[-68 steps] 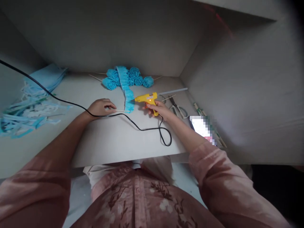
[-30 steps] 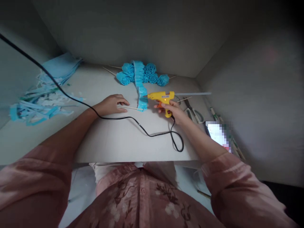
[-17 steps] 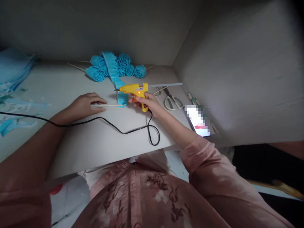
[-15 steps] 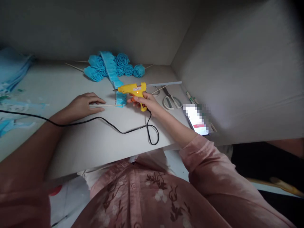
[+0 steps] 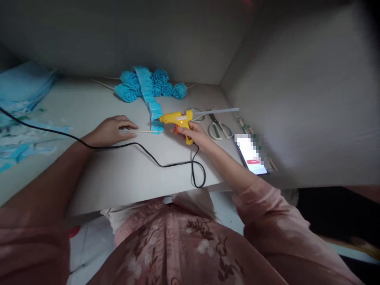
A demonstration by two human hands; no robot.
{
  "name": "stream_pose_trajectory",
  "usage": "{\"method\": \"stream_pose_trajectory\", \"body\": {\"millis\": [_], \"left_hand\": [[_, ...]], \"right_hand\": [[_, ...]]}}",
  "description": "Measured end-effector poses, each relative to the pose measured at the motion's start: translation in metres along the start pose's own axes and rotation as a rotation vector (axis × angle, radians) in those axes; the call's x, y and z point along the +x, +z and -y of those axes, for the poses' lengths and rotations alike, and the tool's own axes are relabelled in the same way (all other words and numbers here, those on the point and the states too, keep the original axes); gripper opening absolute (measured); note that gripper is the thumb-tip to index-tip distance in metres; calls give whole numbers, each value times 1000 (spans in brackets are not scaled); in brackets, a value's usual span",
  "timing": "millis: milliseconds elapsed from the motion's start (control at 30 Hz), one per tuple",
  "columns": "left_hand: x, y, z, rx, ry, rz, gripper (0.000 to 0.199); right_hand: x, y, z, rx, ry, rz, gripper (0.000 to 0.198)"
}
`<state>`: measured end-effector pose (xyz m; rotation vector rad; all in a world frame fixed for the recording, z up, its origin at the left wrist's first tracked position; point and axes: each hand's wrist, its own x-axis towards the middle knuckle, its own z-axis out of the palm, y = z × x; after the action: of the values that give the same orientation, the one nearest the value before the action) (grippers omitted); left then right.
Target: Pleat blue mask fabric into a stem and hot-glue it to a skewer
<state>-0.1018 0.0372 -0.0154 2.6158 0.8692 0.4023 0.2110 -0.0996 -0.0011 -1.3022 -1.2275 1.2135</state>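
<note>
My right hand point(image 5: 196, 134) is wrapped round the handle of a yellow glue gun point(image 5: 176, 118), with a glue stick point(image 5: 218, 113) jutting from its back. The gun's nozzle is over a ruffled light-blue paper strip point(image 5: 154, 109). Between thumb and fingers, my left hand point(image 5: 114, 130) grips a thin wooden stick point(image 5: 142, 131), whose far end lies across the strip's near end. From there the strip runs back over several blue paper roses point(image 5: 127, 93) on sticks.
A black cord point(image 5: 142, 147) loops across the table point(image 5: 118, 178). Scissors point(image 5: 219, 128) and a lit phone point(image 5: 252, 156) lie to the right. Blue sheets point(image 5: 26, 85) and paper scraps point(image 5: 26, 130) are at the left. Grey panels point(image 5: 291, 99) rise behind and on the right.
The glue gun has tilted, its nozzle now lower and over the strip instead of left of it. My left hand still grips the stick. The whole view has shifted slightly.
</note>
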Motion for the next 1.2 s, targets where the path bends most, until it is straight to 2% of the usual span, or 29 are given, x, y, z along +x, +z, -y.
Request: {"method": "stream_pose_trajectory", "body": {"millis": [167, 300, 533, 867, 1000, 1200], "left_hand": [[0, 2, -1, -60, 23, -33, 56], [0, 6, 4, -90, 56, -64, 53], [-1, 7, 4, -87, 72, -67, 47], [1, 6, 5, -81, 83, -56, 43], [1, 7, 5, -80, 84, -48, 43], [1, 10, 9, -82, 97, -83, 44]], "right_hand": [[-2, -8, 0, -181, 45, -86, 46], [-2, -8, 6, -246, 140, -86, 44], [-7, -6, 17, -210, 160, -44, 44], [-8, -10, 17, -246, 175, -76, 33], [-15, -13, 14, -180, 169, -105, 32], [-17, -19, 12, -32, 289, -178, 26]]}}
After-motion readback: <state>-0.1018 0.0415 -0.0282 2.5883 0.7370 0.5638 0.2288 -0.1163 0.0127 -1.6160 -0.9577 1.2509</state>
